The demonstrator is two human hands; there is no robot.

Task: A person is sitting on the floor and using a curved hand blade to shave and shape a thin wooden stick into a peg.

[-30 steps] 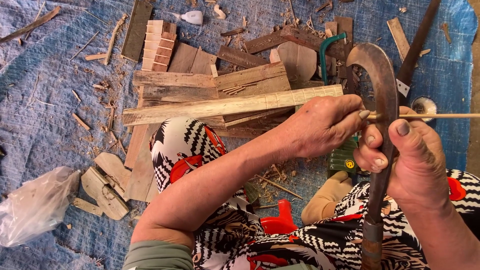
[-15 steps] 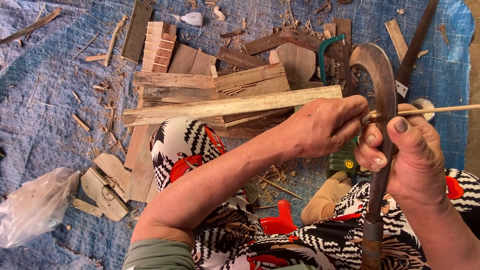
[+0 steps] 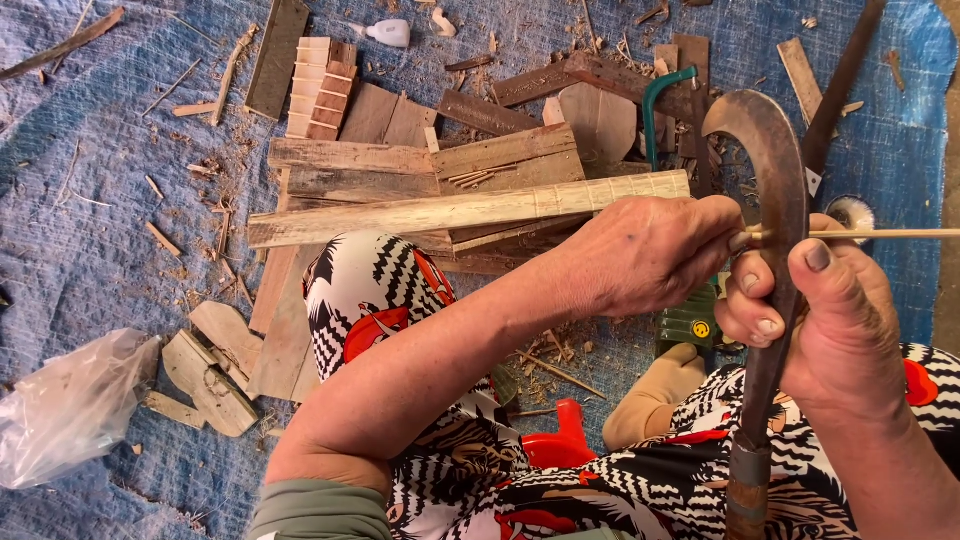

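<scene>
Fingers of my left hand (image 3: 650,255) are curled tight round the near end of a thin stick (image 3: 880,234), pinching it just where it meets the blade. Those of my right hand (image 3: 830,320) are clenched on the shaft of a curved knife (image 3: 775,200), thumb up along its right side, the other fingertips showing on its left. That knife stands nearly upright between my hands, hooked tip arching over to the left, its taped handle (image 3: 748,485) down by my patterned lap (image 3: 640,490). The stick lies level, crossing the blade and running off the right edge.

Behind my hands a long pale plank (image 3: 460,212) lies across a heap of darker boards (image 3: 430,160) on a blue tarp (image 3: 90,220) littered with shavings. A green-handled saw (image 3: 662,100) rests among the boards. A crumpled clear bag (image 3: 70,405) sits at far left, flat wooden offcuts (image 3: 210,375) beside it. Something red (image 3: 560,445) shows under my left forearm.
</scene>
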